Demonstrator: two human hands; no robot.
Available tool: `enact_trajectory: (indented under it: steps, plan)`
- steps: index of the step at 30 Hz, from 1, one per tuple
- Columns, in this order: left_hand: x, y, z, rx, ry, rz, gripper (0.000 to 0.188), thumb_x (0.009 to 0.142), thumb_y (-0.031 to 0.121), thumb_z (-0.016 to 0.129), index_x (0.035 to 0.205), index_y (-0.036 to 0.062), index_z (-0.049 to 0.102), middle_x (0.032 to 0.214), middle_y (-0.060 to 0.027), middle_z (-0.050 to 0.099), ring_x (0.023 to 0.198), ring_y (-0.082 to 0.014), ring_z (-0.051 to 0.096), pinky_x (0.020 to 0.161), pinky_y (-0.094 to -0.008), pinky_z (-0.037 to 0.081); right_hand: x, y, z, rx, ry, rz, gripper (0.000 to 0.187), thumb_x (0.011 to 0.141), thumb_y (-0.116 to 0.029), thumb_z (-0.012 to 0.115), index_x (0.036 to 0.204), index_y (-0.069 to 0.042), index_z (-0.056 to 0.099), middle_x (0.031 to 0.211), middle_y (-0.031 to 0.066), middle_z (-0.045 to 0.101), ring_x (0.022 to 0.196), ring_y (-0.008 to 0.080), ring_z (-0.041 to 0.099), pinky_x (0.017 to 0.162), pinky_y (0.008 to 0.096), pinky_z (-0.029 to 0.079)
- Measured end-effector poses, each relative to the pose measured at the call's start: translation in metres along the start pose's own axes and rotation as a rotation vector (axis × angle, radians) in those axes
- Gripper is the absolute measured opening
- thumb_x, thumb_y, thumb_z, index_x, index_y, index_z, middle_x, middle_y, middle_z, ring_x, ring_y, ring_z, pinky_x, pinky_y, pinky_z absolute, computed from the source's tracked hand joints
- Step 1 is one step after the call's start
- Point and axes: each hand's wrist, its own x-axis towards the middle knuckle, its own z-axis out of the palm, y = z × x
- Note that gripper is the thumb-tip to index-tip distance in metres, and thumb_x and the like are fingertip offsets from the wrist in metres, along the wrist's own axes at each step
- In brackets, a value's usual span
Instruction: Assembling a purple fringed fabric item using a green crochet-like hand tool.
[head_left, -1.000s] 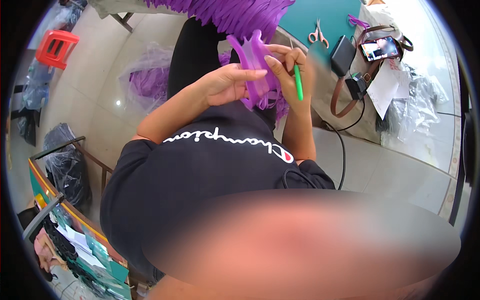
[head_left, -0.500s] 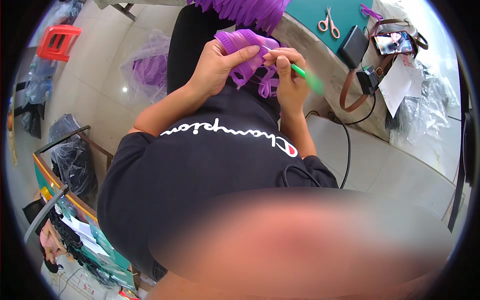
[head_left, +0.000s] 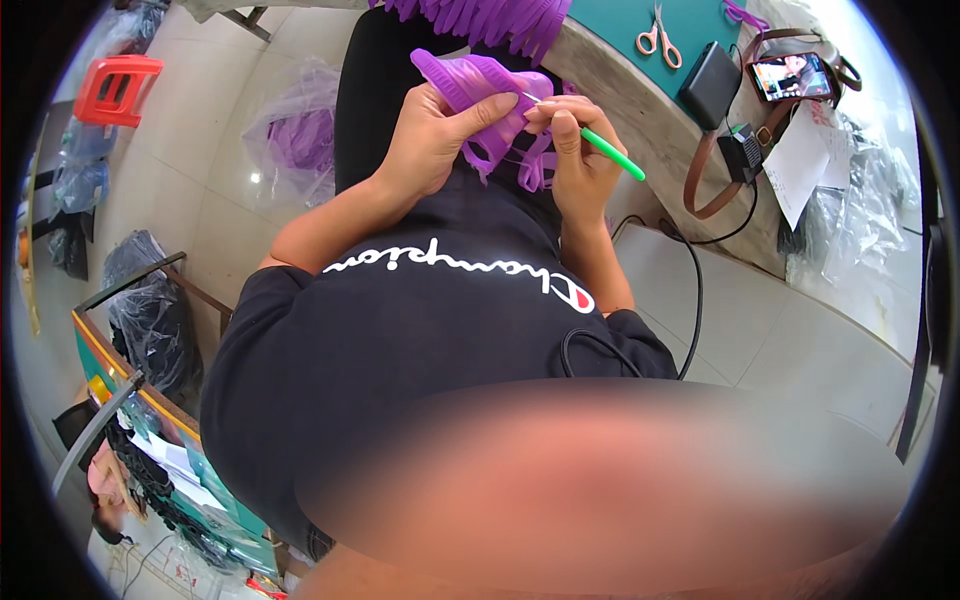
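My left hand (head_left: 425, 138) is closed on a sheer purple garment piece (head_left: 462, 82) with ribbed bands, its thumb pressed on top near the middle. Between the fingers and thumb of my right hand (head_left: 580, 150) is a slim green-handled tool (head_left: 612, 152). The tool's thin metal tip points left at the cloth beside my left thumb; whether it pierces the fabric I cannot tell. Narrow purple straps (head_left: 535, 172) hang below the piece, between my hands. Both hands are above my lap.
A heap of purple pieces (head_left: 520, 25) lies beyond my hands. On the green-topped table at right are scissors (head_left: 659, 42), a black case (head_left: 708, 85), a phone (head_left: 790, 78) and a brown strap (head_left: 712, 200). A bag of purple cloth (head_left: 300, 140) and a red stool (head_left: 117, 90) stand left.
The purple piece's upper left end has swung outward and up. The green handle, blurred before, is now sharp and tilted slightly less steeply; both hands keep their grip.
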Motion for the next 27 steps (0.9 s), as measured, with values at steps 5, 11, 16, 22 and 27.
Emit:
enact_trajectory:
  steps: [5,11,16,22,27]
  plan:
    - [0.0,-0.007,-0.003,0.161,0.031,0.065,0.022,0.085,0.005,0.063,0.106,-0.0025,0.06,0.096,-0.0079,0.065,0.083,-0.0131,0.062,0.075,-0.0271,0.051,0.002,-0.003,0.002,-0.062,0.028,0.005,0.017,0.09,-0.012,0.057,0.089,0.004,0.06,0.083,0.0122,0.063,0.071,0.0155,0.059,0.065,0.0249,0.047]
    - [-0.002,0.012,-0.006,-0.076,-0.239,-0.341,0.027,0.081,0.01,0.068,0.105,-0.0008,0.062,0.091,-0.0058,0.065,0.081,-0.0122,0.062,0.075,-0.0249,0.048,0.039,0.017,-0.049,-0.405,0.188,-0.357,0.01,0.089,-0.003,0.055,0.085,0.002,0.063,0.078,0.0092,0.064,0.067,0.0133,0.061,0.061,0.0239,0.049]
    - [-0.001,0.03,-0.029,-0.273,-1.002,-0.514,0.044,0.063,0.011,0.081,0.097,-0.0087,0.061,0.073,-0.0178,0.067,0.059,-0.0187,0.065,0.054,-0.023,0.049,0.095,0.011,-0.15,-0.294,0.573,-0.113,0.017,0.092,-0.011,0.054,0.091,0.004,0.062,0.078,0.0098,0.063,0.068,0.0163,0.061,0.064,0.0256,0.05]
    - [-0.001,0.019,-0.008,-0.034,-0.152,-0.28,0.019,0.083,0.012,0.066,0.097,0.0023,0.058,0.082,-0.0043,0.063,0.068,-0.0094,0.06,0.064,-0.0237,0.05,0.079,0.003,-0.136,0.399,0.192,0.231,0.019,0.094,-0.014,0.051,0.094,0.004,0.059,0.079,0.0111,0.063,0.06,0.0158,0.057,0.057,0.025,0.046]
    - [0.002,-0.002,-0.006,0.026,0.058,-0.041,0.018,0.084,0.011,0.066,0.094,-0.0003,0.058,0.081,-0.007,0.064,0.069,-0.0139,0.064,0.067,-0.0263,0.053,0.016,-0.011,-0.01,-0.064,0.09,-0.126,0.007,0.091,-0.006,0.054,0.087,0.001,0.054,0.083,0.0137,0.064,0.064,0.016,0.06,0.062,0.0252,0.049]
